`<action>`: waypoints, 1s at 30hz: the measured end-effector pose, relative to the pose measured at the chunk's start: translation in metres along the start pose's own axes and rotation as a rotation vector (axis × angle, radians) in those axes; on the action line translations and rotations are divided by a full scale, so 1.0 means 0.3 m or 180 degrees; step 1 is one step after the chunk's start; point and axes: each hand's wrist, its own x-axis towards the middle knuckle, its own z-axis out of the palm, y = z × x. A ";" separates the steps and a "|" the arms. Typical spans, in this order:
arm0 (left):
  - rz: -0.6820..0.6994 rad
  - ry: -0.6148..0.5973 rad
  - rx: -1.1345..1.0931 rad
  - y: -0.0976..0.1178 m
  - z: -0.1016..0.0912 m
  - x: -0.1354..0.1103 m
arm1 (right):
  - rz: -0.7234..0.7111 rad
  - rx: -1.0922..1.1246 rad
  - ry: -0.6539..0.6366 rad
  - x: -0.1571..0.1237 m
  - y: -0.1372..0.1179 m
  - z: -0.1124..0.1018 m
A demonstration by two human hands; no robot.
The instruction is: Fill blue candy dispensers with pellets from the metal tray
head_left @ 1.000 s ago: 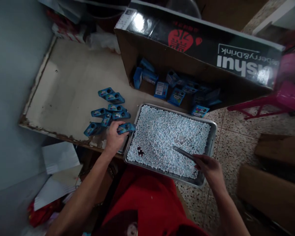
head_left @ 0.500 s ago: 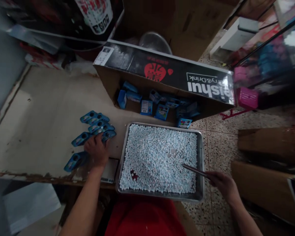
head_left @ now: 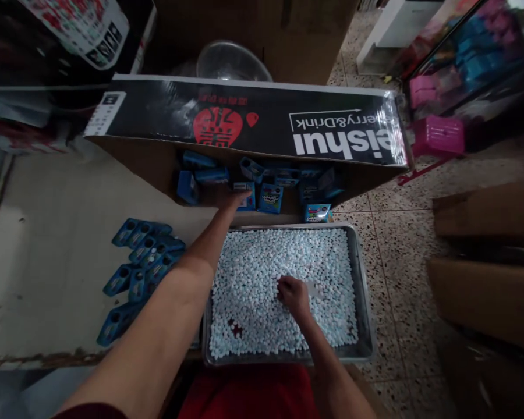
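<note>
Two likely trouble spots: left forearm (head_left: 170, 311) passes close to the grouped blue boxes (head_left: 142, 251) on the table (head_left: 61, 250), so a low sweep could knock them and spill anything inside; and the metal tray's (head_left: 365, 308) right end shows against the floor (head_left: 388, 279), support hidden, so hard pressing there might tip it. Left hand (head_left: 238, 198) reaches to the black carton (head_left: 157, 110) mouth, fingers at a single blue box (head_left: 250, 203); whether it's gripped is unclear. Right hand (head_left: 294, 293) is curled at the blue-white pellets (head_left: 283, 250) mid-tray; can't see what, if anything, it grasps. Pellets surround right hand; grouped boxes sit left of both hands.
</note>
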 end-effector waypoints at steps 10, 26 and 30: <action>0.0916 0.0255 0.0855 0.003 -0.274 -0.442 | 0.0144 0.0438 -0.0733 -0.086 -0.231 -0.230; 0.1672 0.0208 0.1911 -0.127 -0.300 -0.805 | -0.0912 -0.0889 -0.0662 -0.142 -0.728 -0.035; 0.1696 0.0119 0.2051 -0.165 -0.263 -0.820 | -0.1946 -0.2227 -0.0616 -0.180 -0.753 0.124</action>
